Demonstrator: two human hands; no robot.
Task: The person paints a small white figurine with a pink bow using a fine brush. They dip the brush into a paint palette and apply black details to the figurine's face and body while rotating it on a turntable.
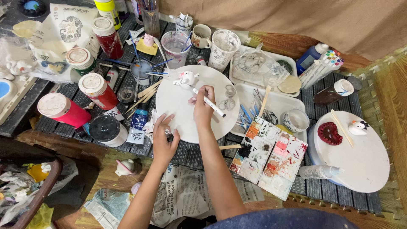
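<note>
The right hand [202,103] is closed around a white marker [209,102] whose tip is at the small white figurine [185,79] on the round white board [178,110], while the left hand [163,138] pinches a small cap at the board's edge, so a slip could smear the figurine or tip the water cup [175,46] just behind.

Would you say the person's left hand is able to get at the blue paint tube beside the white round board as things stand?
Probably yes: the left hand rests on the board's edge, the blue paint tube lies just beside it, and nothing stands between them.

You're at a craft painting workshop: paint jars [98,90] crowd the slatted worktop [190,154] left of your grip, a smeared mixing palette [268,156] and brushes [248,114] to its right.
</note>
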